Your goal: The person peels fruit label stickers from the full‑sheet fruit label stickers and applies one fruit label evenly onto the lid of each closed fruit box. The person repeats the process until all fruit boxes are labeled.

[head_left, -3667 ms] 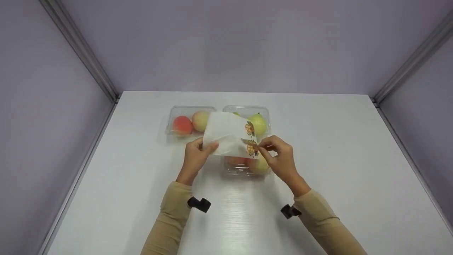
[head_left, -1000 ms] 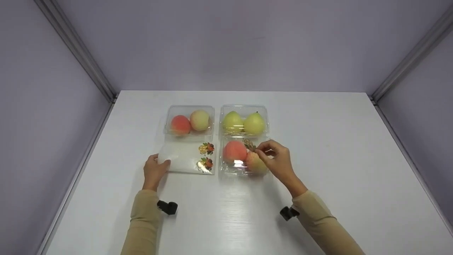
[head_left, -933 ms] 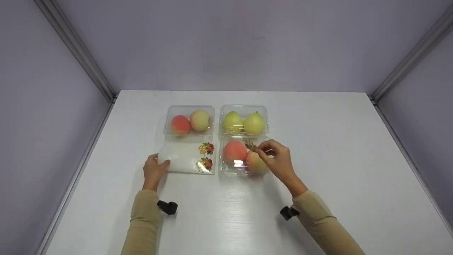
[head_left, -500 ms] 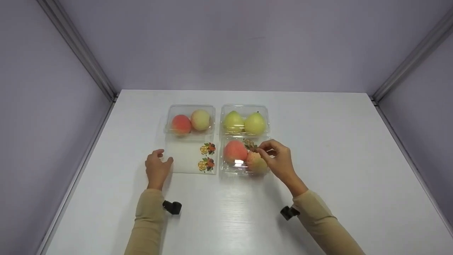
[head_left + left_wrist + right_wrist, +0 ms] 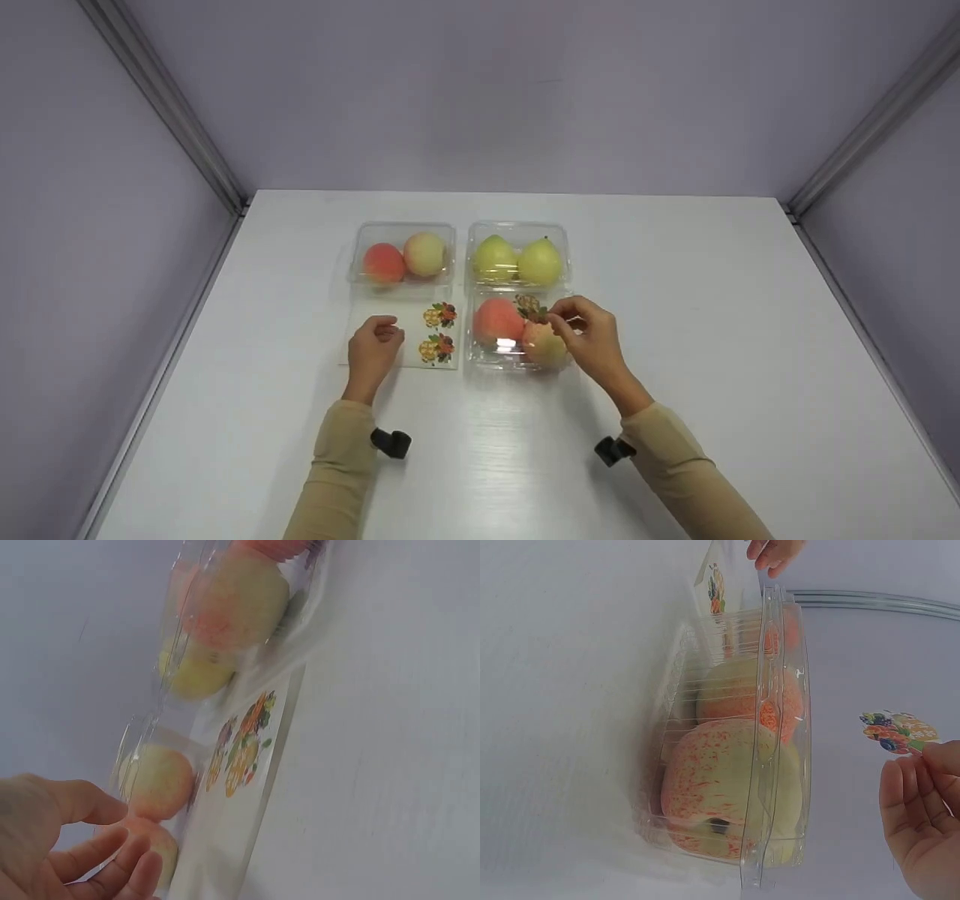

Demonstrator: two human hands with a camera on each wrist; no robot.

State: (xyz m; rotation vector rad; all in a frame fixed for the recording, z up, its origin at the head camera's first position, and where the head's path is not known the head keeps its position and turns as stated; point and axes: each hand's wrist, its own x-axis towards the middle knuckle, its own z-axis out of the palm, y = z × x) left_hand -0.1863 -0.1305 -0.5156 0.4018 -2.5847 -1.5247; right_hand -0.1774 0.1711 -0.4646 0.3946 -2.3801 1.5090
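Note:
My right hand [image 5: 592, 334] pinches a fruit-print sticker [image 5: 894, 731] between thumb and fingertips. It holds the sticker above the near right clear plastic clamshell box [image 5: 487, 363], which contains a pinkish-red fruit [image 5: 498, 321] and a yellow-red fruit [image 5: 545, 346]. In the right wrist view, a gap shows between sticker and lid. My left hand [image 5: 373, 352] hovers over a white sticker sheet [image 5: 411, 309], fingers loosely bent and holding nothing. Two more fruit stickers [image 5: 437, 348] lie along the sheet's right side. The left wrist view shows the left fingers [image 5: 109, 862] apart from the sheet.
Behind the sheet stands a clear box [image 5: 402, 229] with two red and yellow fruits. To its right, another box [image 5: 517, 227] contains two green pears [image 5: 539, 262]. All rest on a white table [image 5: 712, 337] with pale walls behind and at both sides.
The left hand laid the sheet on the table left of the near box, let go of it, then moved right over it. The right hand keeps its sticker, now off the sheet.

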